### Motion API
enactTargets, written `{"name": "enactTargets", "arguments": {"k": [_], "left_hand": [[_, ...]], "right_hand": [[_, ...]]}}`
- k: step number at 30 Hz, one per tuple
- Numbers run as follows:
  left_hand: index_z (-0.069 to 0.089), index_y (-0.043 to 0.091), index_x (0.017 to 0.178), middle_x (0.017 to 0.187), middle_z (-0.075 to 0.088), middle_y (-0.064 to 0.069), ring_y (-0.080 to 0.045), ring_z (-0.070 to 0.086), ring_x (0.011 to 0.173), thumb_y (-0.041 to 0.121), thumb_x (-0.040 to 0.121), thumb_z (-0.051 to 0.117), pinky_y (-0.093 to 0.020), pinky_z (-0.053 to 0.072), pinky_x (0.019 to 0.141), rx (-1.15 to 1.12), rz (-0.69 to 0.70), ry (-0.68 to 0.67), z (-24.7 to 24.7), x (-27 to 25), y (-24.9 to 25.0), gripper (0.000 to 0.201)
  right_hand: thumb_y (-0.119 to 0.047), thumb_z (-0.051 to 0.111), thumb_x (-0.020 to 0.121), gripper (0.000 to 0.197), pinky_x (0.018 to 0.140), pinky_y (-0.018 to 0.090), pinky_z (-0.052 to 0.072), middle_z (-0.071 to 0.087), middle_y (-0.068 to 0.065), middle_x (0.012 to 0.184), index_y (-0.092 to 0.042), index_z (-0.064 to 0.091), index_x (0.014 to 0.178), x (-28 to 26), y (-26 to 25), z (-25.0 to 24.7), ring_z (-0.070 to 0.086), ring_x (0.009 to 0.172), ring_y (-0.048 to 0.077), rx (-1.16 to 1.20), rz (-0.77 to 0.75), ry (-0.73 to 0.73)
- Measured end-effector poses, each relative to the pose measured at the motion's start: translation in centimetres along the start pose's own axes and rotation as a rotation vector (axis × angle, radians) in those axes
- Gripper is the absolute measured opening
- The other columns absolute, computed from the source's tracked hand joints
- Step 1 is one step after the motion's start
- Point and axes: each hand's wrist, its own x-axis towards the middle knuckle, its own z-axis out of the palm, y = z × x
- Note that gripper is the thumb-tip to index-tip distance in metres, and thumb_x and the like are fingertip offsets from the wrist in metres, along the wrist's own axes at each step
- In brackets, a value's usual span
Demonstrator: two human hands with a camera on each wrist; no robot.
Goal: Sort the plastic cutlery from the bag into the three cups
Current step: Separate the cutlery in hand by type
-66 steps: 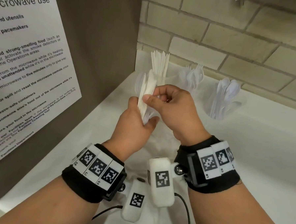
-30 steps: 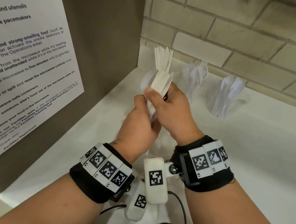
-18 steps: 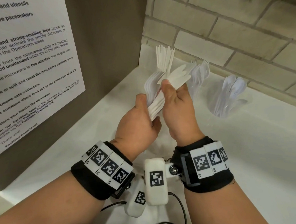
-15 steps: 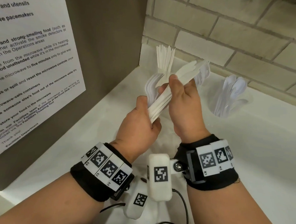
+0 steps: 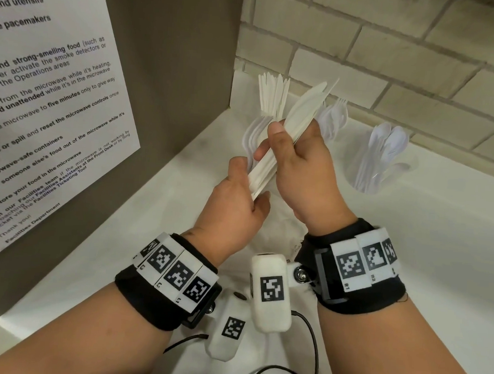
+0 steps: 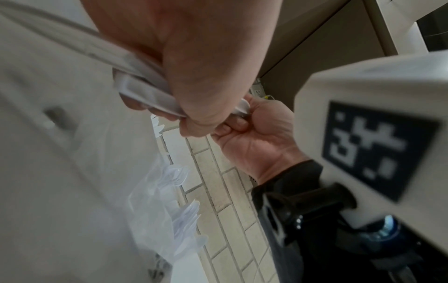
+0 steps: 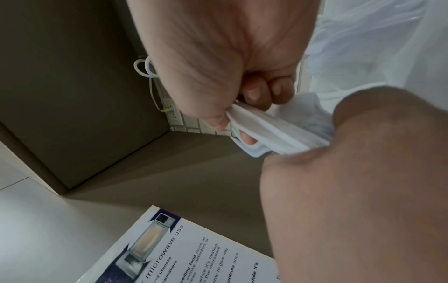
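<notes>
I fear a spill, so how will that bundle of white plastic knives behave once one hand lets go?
The bundle of knives is probably stiff but slick: its smooth flat blades already fan apart at the tips. It looks light, since the right hand grips it mid-length. With the left hand off the handle ends, single knives may slide out.

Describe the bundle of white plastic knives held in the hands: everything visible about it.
The bundle of knives is a stack of flat, white, matte plastic pieces pressed face to face. It tilts up and to the right, with the pointed blade tips fanning slightly in front of the brick wall. The right hand grips its middle, thumb across the front. The left hand holds the lower handle ends. It is held above the counter, in front of the cups.
</notes>
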Motion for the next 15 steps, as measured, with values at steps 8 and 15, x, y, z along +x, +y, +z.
{"name": "enactTargets", "arguments": {"k": [8, 15], "left_hand": [[0.035, 0.016, 0.104, 0.077, 0.057, 0.003, -0.008, 0.057, 0.062, 0.022, 0.09, 0.06, -0.011, 0.041, 0.048, -0.061, 0.012, -0.021, -0.2, 0.0, -1.0, 0.03], [0.033, 0.014, 0.098, 0.067, 0.05, 0.002, -0.005, 0.05, 0.053, 0.023, 0.092, 0.056, -0.014, 0.037, 0.044, -0.075, 0.025, -0.072, -0.1, 0.0, -1.2, 0.026]], "right_hand": [[-0.024, 0.043, 0.101, 0.011, 0.064, 0.028, 0.047, 0.062, -0.008, 0.063, -0.015, 0.046, 0.095, 1.4, -1.2, -1.4, 0.058, 0.059, 0.006, 0.072, -0.065, 0.166], [-0.021, 0.045, 0.1, 0.009, 0.046, 0.023, 0.039, 0.06, -0.002, 0.06, -0.014, 0.044, 0.095, 2.5, -1.4, -2.3, 0.051, 0.05, 0.012, 0.29, 0.077, 0.228]]}}
